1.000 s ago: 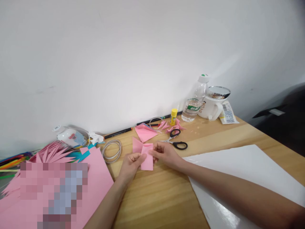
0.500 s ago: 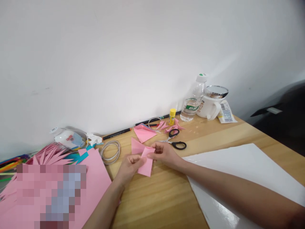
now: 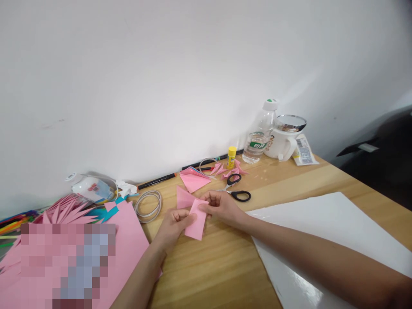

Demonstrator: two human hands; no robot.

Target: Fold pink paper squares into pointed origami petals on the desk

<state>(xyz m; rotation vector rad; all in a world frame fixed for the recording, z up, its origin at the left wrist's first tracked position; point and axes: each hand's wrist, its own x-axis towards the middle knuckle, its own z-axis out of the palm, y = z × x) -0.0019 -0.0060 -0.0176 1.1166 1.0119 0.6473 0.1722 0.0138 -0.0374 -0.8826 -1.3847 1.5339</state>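
While a plain pale wall (image 3: 193, 86) rises behind a wood-grained table (image 3: 193, 274), a person's two bare hands meet over the tabletop on a narrow strip of pink paper (image 3: 195, 229). The strip's long axis runs mostly away from the person, its far end leaning slightly right, its near end coming down to a straight short edge. The left hand (image 3: 175, 223) pinches its left side, thumb on the upper face and fingers curled in; the right hand (image 3: 222, 208) grips near the far end, thumb and fingers closed on the paper. A pink triangular piece (image 3: 184, 198) juts out behind the strip, pointing up and left; whether the two are joined cannot be told. Just beyond the right hand lie scissors (image 3: 243, 196), black handles to the right, with a folded pink paper (image 3: 195, 180) farther back toward the wall. Coiled rings (image 3: 148, 206) and a large pink sheet (image 3: 128, 227) border the left side, partly pixelated; a white board (image 3: 305, 219) spreads beneath the right forearm. Bare wood runs between the forearms toward the person, and the table's right edge slants beside a dark area
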